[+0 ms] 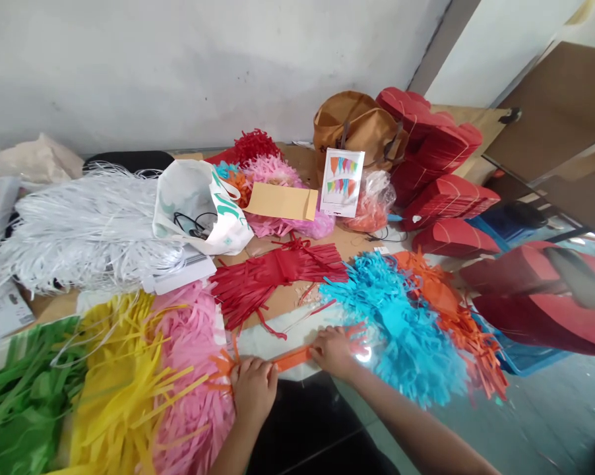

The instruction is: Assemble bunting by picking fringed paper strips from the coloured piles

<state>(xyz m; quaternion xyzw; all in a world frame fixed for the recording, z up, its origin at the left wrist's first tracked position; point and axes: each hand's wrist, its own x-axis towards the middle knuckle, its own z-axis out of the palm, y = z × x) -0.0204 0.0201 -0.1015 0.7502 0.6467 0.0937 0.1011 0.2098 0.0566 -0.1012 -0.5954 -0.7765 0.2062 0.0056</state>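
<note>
An orange fringed paper tassel (291, 359), folded to a narrow band, lies across the front edge of the table. My left hand (252, 386) is closed on its left end, where loose orange strips spread out beyond the fingers. Toward the other end, my right hand (333, 351) grips the band, with more fringe showing past it. Pink fringed paper (193, 356) lies beside my left hand. Blue fringed paper (391, 323) is heaped to the right of my right hand. Just behind both hands lies a red fringed bundle (280, 264).
Yellow (114, 382) and green fringe (25, 396) lie at the left, below white strings (90, 224). A white bag (193, 204), a printed card (342, 181) and a brown bag (359, 128) stand behind. Orange fringe (440, 297) and stacked red pieces (456, 204) are on the right.
</note>
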